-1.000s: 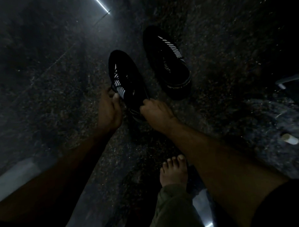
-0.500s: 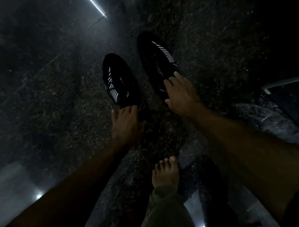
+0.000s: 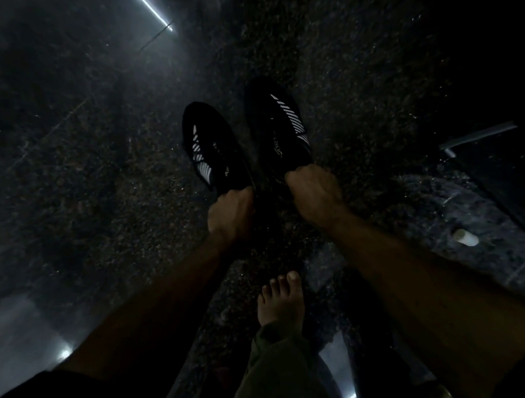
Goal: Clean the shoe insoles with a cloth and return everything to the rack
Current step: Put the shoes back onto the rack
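Shoes (image 3: 214,146) side by side, toes away, heels in each hand (image 3: 230,213)

Place: dim indoor floor area, probably a home. Evidence: dark speckled polished stone floor (image 3: 104,190), glossy enough to mirror a strip light (image 3: 153,11); a bare foot (image 3: 281,303) standing on it; a pair of black shoes (image 3: 214,149) just beyond the foot; a raised stone ledge (image 3: 466,208) to the foot's right.
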